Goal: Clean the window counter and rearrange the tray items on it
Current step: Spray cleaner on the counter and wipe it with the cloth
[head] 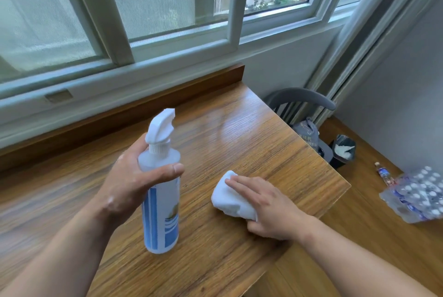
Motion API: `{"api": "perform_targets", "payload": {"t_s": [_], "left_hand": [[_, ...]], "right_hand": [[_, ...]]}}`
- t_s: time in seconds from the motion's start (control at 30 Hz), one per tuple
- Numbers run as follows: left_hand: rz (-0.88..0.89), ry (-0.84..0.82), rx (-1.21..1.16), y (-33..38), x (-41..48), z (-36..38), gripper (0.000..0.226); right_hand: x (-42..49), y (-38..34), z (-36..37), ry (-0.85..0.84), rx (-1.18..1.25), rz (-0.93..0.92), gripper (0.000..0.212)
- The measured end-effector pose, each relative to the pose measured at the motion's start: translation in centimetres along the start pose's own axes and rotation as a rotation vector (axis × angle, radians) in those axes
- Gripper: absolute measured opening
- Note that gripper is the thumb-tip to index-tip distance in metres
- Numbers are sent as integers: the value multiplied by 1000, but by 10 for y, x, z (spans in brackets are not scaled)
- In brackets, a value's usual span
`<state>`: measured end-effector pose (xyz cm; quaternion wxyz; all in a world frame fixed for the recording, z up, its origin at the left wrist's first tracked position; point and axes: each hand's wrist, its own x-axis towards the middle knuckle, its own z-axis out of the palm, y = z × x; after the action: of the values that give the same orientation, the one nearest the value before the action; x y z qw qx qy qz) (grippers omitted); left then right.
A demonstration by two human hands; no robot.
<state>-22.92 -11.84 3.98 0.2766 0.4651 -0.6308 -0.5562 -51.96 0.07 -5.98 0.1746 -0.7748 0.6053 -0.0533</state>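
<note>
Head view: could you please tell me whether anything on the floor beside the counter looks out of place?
A single plastic bottle lies on its side on the floor, loose beside a shrink-wrapped pack of bottles. Nothing looks spilled.

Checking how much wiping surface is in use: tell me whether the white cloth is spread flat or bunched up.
Bunched up: the white cloth is a thick wad under the right hand, on the counter.
</note>
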Motion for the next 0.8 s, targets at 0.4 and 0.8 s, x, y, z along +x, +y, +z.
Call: {"api": "perform_targets", "payload": {"t_s": [0.4,0.8], "left_hand": [[164,257,105,22,36,-1,90],[81,506,-79,17,175,23,73]], "right_hand": [[-38,-6,21,220,30,263,115],[13,43,-21,273,53,43,66]]}}
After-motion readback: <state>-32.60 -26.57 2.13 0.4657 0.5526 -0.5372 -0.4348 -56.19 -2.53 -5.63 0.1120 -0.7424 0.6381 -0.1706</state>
